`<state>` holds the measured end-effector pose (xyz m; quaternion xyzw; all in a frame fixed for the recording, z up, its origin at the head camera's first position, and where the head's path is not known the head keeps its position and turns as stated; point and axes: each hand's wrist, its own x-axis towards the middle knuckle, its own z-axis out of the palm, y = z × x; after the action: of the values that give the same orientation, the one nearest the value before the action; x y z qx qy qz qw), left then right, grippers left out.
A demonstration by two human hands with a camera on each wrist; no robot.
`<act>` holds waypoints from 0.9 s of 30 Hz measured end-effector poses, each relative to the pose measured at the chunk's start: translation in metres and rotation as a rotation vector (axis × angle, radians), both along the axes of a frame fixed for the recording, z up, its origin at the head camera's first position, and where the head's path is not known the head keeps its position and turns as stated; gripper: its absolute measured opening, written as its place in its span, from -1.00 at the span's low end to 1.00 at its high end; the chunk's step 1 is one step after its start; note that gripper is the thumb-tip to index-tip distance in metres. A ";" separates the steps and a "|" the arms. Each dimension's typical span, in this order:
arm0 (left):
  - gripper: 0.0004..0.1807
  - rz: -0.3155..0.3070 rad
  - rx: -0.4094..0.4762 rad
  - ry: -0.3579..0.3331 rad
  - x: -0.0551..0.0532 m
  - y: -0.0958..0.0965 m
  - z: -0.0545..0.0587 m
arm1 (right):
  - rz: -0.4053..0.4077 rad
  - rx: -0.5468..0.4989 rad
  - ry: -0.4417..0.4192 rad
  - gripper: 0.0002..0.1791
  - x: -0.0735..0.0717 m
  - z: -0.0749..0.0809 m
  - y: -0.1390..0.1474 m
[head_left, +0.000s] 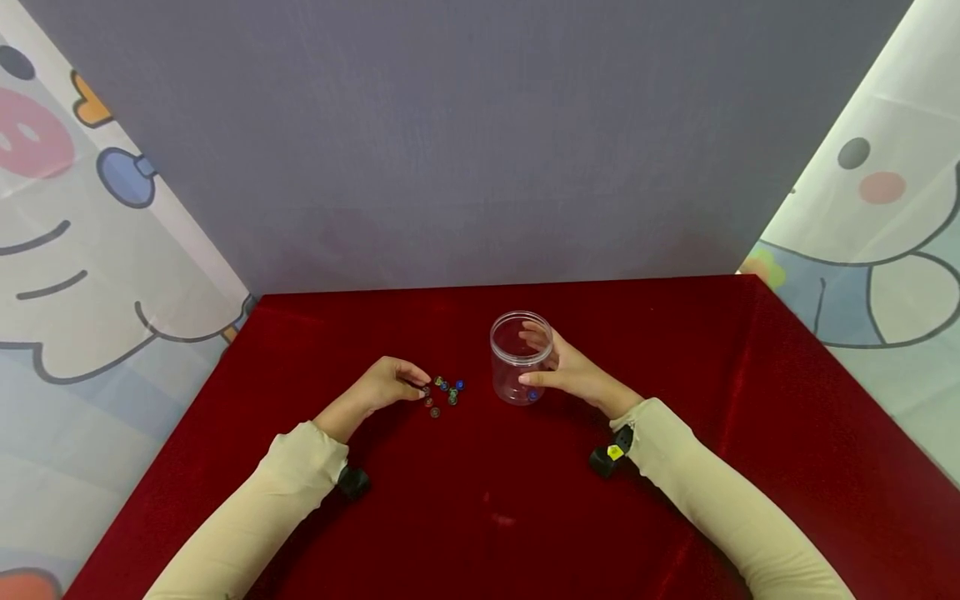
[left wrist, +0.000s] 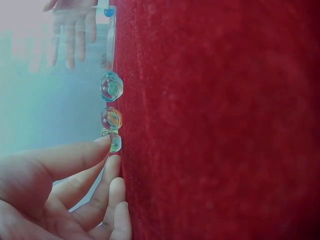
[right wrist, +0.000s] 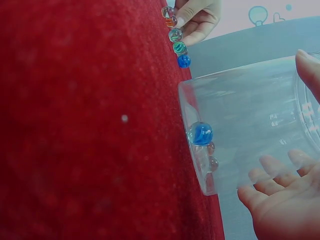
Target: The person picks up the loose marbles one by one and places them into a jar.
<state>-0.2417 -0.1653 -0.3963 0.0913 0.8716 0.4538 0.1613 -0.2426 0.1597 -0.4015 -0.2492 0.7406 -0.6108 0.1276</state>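
To the left of the jar, a loose group of glass marbles (head_left: pixel 453 392) lies on the red cloth, some clear with coloured swirls, some blue. My left hand (head_left: pixel 390 383) is at the group's left edge, its thumb and forefinger pinching a clear marble (left wrist: pixel 115 143) with a yellow-green swirl. My right hand (head_left: pixel 566 367) holds the clear, open-topped jar (head_left: pixel 506 375) from its right side, thumb in front and fingers behind. The jar stands upright. At its bottom lies a blue marble (right wrist: pixel 202 134); smaller reddish shapes beside it may be marbles or reflections.
Red velvety cloth (head_left: pixel 480 500) covers the table. A grey panel (head_left: pixel 480 150) rises along the back edge, and cartoon-printed sheets (head_left: pixel 82 250) hang at both sides. Dark wrist cameras (head_left: pixel 354 482) are strapped at both cuffs.
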 end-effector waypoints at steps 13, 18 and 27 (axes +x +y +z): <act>-0.82 -0.042 -0.012 0.001 -0.001 0.002 -0.001 | 0.008 -0.003 0.001 -0.02 -0.001 0.000 0.000; -0.83 -0.051 -0.021 -0.002 0.000 0.003 0.002 | 0.010 -0.004 0.001 -0.01 -0.001 0.000 0.000; -0.84 -0.069 -0.026 -0.003 0.002 0.002 0.003 | 0.010 -0.004 -0.001 0.01 -0.001 -0.001 0.000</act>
<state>-0.2397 -0.1629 -0.3934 0.1184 0.8736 0.4367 0.1791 -0.2435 0.1597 -0.4027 -0.2525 0.7382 -0.6117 0.1306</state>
